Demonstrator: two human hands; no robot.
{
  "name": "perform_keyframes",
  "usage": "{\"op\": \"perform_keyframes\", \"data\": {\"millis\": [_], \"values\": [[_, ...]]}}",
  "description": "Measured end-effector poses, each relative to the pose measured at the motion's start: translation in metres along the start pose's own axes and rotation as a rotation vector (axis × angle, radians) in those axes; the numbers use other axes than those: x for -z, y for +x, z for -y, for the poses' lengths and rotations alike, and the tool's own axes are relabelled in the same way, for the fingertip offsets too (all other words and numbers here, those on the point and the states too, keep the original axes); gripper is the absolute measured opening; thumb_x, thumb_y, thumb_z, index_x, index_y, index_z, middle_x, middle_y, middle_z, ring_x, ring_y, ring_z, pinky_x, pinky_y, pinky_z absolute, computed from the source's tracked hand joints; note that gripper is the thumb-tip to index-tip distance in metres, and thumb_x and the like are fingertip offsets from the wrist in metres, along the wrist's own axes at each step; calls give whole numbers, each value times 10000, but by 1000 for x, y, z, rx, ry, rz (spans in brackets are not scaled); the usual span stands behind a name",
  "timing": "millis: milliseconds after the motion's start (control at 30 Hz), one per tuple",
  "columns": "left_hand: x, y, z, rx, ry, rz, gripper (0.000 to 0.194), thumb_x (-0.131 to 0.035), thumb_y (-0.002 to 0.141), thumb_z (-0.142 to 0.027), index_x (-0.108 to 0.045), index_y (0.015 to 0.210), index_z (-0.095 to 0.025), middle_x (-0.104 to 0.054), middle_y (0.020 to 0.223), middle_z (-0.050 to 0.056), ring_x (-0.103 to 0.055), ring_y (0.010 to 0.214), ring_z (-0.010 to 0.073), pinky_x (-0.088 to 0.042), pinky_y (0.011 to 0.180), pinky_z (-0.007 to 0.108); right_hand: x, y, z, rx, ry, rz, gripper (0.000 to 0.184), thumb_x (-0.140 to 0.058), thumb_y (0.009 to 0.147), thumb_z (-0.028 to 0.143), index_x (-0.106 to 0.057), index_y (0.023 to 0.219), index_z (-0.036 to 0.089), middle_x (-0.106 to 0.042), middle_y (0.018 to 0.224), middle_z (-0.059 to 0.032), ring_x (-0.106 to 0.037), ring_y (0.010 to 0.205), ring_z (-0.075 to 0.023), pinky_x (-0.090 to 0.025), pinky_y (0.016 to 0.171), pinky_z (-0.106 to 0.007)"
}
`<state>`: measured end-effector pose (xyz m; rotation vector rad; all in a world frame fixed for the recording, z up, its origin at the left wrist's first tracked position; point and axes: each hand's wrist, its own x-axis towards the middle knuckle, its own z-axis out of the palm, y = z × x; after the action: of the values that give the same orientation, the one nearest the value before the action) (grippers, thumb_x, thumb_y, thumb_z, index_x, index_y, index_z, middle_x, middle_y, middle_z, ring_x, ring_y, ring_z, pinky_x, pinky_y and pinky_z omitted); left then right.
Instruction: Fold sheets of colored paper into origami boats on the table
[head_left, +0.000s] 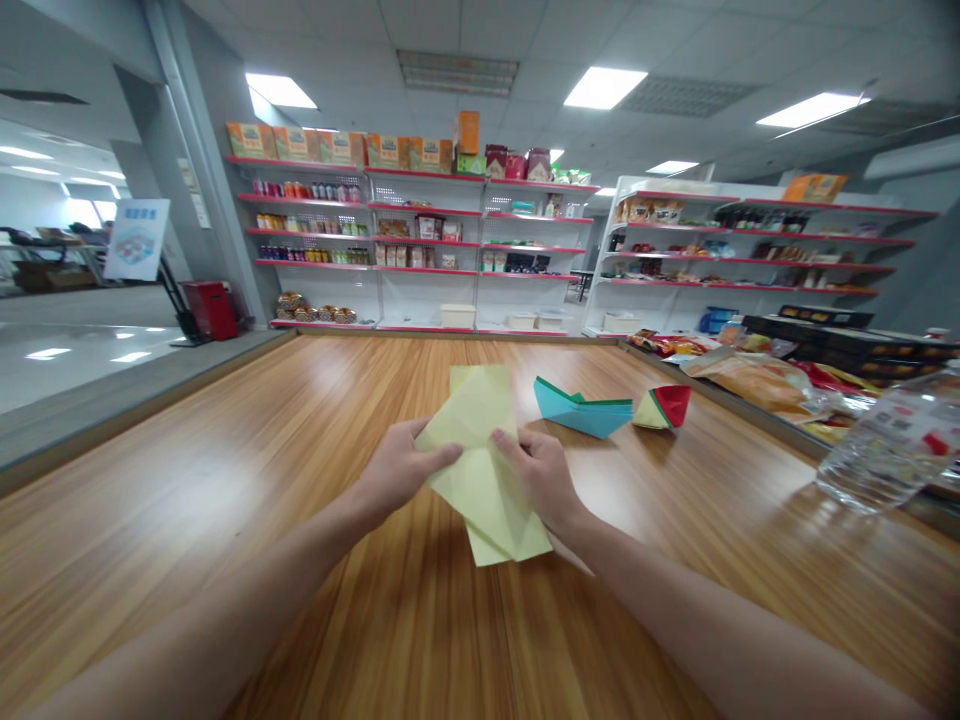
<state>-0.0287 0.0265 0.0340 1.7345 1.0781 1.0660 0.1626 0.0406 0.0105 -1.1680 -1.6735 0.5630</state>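
A pale yellow sheet of folded paper [480,480] is held between both hands above the wooden table, with creases and overlapping flaps showing. My left hand [401,462] pinches its left side, thumb on top and fingers underneath. On the right edge my right hand [544,475] grips it the same way, the thumb lying near the paper's middle. The fingers below the paper are hidden. To the right lies a blue and green folded paper boat [582,408]. Beyond it sits a small folded paper piece [663,407] in red, green and cream.
The wooden table [300,620] has a raised edge. A clear plastic bottle [892,440] stands at the right, near snack packets [765,380] and dark boxes [847,345]. Stocked shelves [424,240] line the back. A sign stand [136,240] is at the left.
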Motion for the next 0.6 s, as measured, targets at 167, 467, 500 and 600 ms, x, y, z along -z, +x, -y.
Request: {"op": "perform_keyframes", "data": {"millis": [167, 467, 500, 600], "values": [[1, -1, 31, -120, 792, -72, 554, -599, 774, -377, -493, 1277, -171, -495, 1307, 166, -405, 1243, 348, -340, 1004, 507, -3, -2, -15, 7, -703, 233, 411, -526, 819, 481, -614, 577, 160, -624, 582, -77, -565, 556, -186, -333, 493, -270], [-4, -13, 31, -136, 976, 370, 653, -224, 900, -586, -250, 1442, -223, -224, 1519, 102, -168, 1395, 291, -165, 1092, 524, -2, -2, -18, -24, -741, 157, 431, -421, 886, 447, -620, 611, 180, -662, 641, -65, -558, 554, -154, -264, 476, -259], [-3, -13, 31, -132, 974, 386, 688, -229, 885, -617, -234, 1448, -223, -202, 1526, 104, -147, 1400, 295, -148, 1094, 533, -1, -1, -18, -18, -684, 142, 432, -409, 895, 420, -602, 594, 178, -652, 624, -54, -542, 540, -142, -259, 476, -256], [0, -12, 31, -129, 963, 419, 803, -280, 823, -702, -179, 1463, -227, -159, 1534, 112, -105, 1405, 316, -108, 1092, 560, 0, 1, -19, 16, -501, 105, 423, -398, 902, 360, -550, 555, 170, -610, 575, -27, -503, 517, -123, -272, 487, -245]]}}
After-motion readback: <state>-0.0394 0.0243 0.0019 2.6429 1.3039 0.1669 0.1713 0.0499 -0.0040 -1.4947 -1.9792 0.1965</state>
